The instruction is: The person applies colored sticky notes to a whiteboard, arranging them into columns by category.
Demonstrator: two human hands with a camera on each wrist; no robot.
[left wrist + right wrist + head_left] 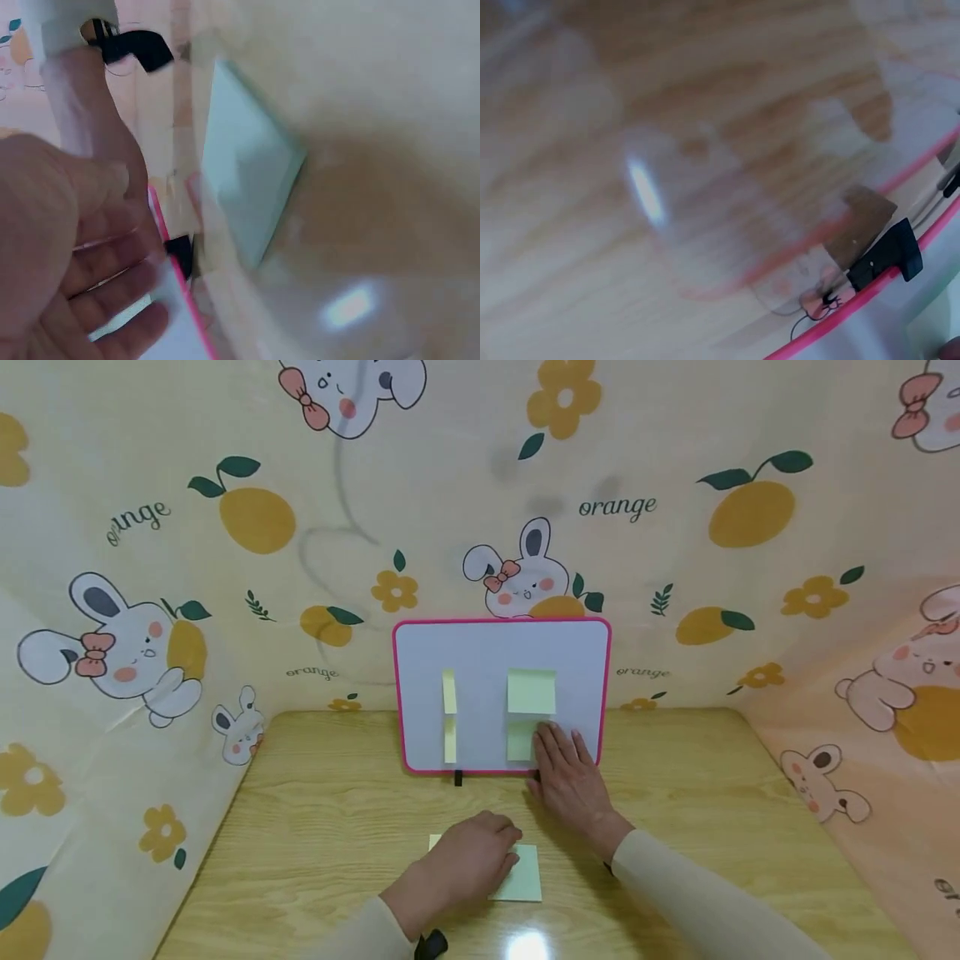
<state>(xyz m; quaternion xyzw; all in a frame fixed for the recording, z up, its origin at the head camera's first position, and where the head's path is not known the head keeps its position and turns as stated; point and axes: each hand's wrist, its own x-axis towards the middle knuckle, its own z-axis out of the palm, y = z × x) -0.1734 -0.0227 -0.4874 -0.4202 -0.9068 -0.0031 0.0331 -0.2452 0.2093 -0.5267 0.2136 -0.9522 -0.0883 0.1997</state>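
A whiteboard with a pink frame (pixel 480 647) stands upright at the back of the table. Two light green sticky notes are on its right half, an upper one (pixel 531 691) and a lower one (pixel 521 743). My right hand (pixel 573 785) presses the lower green note near its right edge with fingers outstretched. Nearer to me, my left hand (pixel 472 860) hovers by a pad of green sticky notes (pixel 525 875) on the table. Its fingers are loosely bent with nothing between them in the left wrist view, apart from the thick green pad (pixel 251 161).
Two narrow yellow sticky notes (pixel 449 691) form a column on the board's left half. A pale yellow corner (pixel 434 841) shows behind my left hand. Black feet (pixel 458 778) support the board on the wood-grain table (pixel 322 802). Printed cloth (pixel 450 468) walls surround the table.
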